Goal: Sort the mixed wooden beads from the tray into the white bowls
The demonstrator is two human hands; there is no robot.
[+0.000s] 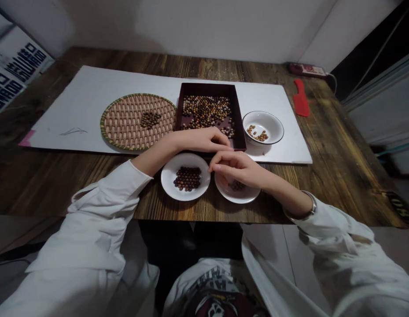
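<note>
My left hand [199, 140] rests over the front edge of a dark maroon tray [239, 114], fingertips curled above its loose brown and cream beads [206, 110]. Whether those fingers pinch a bead is too small to tell. My right hand [239, 168] hangs curled over a white saucer [239, 198], hiding most of the dark beads [236, 186] in it. Its fingertips nearly meet my left hand. Beside that saucer, a white plate [167, 185] holds a mound of dark red-brown beads [187, 178]. A woven round tray [107, 123] holds a small heap of beads [150, 119], and a white bowl [277, 123] holds a few tan ones [256, 134].
A white sheet [72, 110] lies on the dark wooden table [59, 185], under the trays and bowl. A red comb-shaped object [301, 97] lies at the right, with a power strip [306, 69] by the back wall. Printed cards [19, 66] stand at the left.
</note>
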